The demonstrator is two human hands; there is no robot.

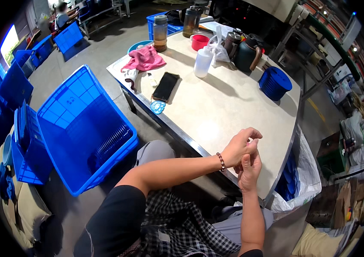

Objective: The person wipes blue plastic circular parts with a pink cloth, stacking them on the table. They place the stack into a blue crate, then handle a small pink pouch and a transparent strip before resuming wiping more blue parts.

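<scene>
Over the near right part of the table, my left hand (242, 147) and my right hand (250, 172) touch each other. A beaded bracelet (220, 162) circles my left wrist. The left fingers are loosely bent and apart, with no object visible in them. My right hand closes against the palm side of the left one, its thumb pointing up; some of its fingers are hidden. Farther back on the right stands a stack of round blue plastic pieces (275, 83). A row of similar dark blue round pieces (112, 141) lies inside the large blue crate (68, 107) at my left.
On the pale table (190, 115) are a phone (166, 86), pink cloth (145, 58), white bottle (203, 62), red cup (199, 42), dark green jug (248, 53) and drink bottle (160, 33). A white sack (304, 171) with blue pieces hangs off the right edge.
</scene>
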